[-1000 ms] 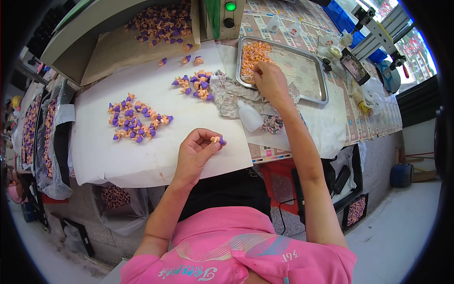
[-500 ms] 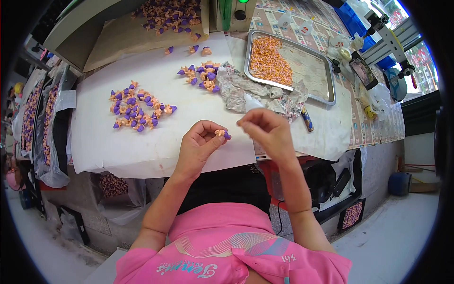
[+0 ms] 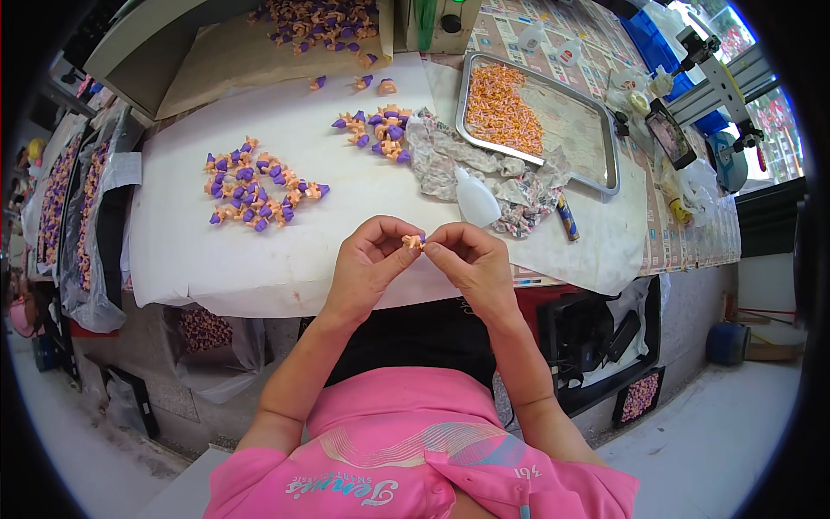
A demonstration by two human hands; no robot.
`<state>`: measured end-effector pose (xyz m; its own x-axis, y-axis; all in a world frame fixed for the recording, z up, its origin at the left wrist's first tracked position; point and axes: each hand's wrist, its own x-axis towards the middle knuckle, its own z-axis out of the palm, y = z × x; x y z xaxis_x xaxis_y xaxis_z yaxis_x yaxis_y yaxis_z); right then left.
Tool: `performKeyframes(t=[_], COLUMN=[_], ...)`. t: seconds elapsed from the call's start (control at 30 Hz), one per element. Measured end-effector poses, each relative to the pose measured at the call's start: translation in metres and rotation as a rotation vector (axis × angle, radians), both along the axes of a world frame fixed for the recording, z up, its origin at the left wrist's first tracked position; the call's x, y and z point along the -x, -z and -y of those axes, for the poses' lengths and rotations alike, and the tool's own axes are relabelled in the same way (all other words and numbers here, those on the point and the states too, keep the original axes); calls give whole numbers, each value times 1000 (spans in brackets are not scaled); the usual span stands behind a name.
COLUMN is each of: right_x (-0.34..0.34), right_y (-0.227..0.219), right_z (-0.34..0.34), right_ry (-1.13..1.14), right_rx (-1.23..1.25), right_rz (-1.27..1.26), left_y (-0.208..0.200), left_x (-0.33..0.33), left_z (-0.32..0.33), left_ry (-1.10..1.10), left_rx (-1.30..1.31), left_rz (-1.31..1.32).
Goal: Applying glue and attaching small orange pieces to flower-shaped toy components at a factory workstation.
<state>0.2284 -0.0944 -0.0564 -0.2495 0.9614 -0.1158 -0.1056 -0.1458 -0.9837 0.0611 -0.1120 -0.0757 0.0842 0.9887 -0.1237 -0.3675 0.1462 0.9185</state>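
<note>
My left hand point(image 3: 370, 266) is closed in a pinch on a small peach-and-purple toy figure point(image 3: 413, 242) above the near edge of the white sheet. Thumb and fingertips of my right hand point(image 3: 478, 266) meet at the figure's purple end, also pinched; whatever sits between them is too small to make out. Just beyond that hand a white squeeze bottle point(image 3: 478, 201) lies on crumpled printed paper point(image 3: 437, 160). Similar figures stand in a larger cluster point(image 3: 259, 195) at the left and a smaller cluster point(image 3: 387, 131) farther back.
A metal tray point(image 3: 575, 117) with many small orange pieces point(image 3: 501, 108) stands back right. A printed tube point(image 3: 567, 218) lies nearer. More figures pile up under a box-like housing point(image 3: 324, 22) at the back. A phone point(image 3: 670, 134) hangs on a stand at the right.
My right hand has come down and left to the figure, meeting my left hand. The squeeze bottle, mostly hidden behind that hand before, now shows fully. The whole view has shifted slightly.
</note>
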Motion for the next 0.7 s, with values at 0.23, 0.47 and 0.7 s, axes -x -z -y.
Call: performKeyframes(t=[0.23, 0.47, 0.7], right_x=[2, -1, 0], right_y=[14, 20, 24], right_z=[-1, -1, 4], right_ry=[36, 49, 74], right_rx=[-24, -47, -92], right_rz=[31, 44, -21], left_y=[4, 6, 12], left_x=[3, 0, -5], left_z=[-1, -2, 1], left_ry=[1, 0, -3], left_rx=[-12, -36, -135], left_rz=[-8, -35, 1])
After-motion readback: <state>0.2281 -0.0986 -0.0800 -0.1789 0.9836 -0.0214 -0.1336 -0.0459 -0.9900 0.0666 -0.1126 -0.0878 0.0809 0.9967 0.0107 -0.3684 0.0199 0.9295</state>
